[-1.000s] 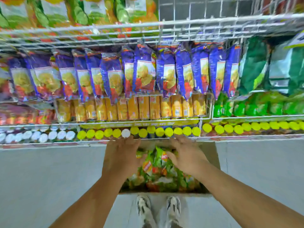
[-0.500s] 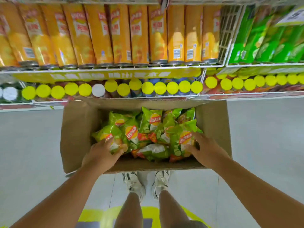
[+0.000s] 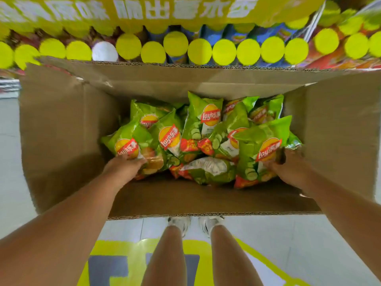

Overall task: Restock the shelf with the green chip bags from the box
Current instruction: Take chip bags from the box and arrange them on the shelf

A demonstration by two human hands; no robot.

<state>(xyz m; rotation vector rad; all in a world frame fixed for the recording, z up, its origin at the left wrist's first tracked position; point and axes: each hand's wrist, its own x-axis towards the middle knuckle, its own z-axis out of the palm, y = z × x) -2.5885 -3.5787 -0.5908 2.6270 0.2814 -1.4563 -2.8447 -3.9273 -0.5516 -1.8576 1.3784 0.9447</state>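
An open cardboard box (image 3: 61, 129) on the floor holds several green chip bags. My left hand (image 3: 121, 168) reaches into the box and grips the near end of the leftmost green bag (image 3: 132, 141). My right hand (image 3: 288, 170) grips the rightmost green bag (image 3: 261, 149) by its right side. More green bags (image 3: 206, 120) lie piled between and behind these two. The fingertips of both hands are hidden under the bags.
The bottom shelf with rows of yellow-lidded canisters (image 3: 224, 51) and one white lid (image 3: 105, 51) stands right behind the box, under a yellow banner (image 3: 165, 11). My legs and shoes (image 3: 179, 221) are behind the box's near wall. Yellow floor marking (image 3: 103, 254) lies below.
My view has tilted down and moved closer to the box. Both hands went from above the box down into it and closed on a bag each.
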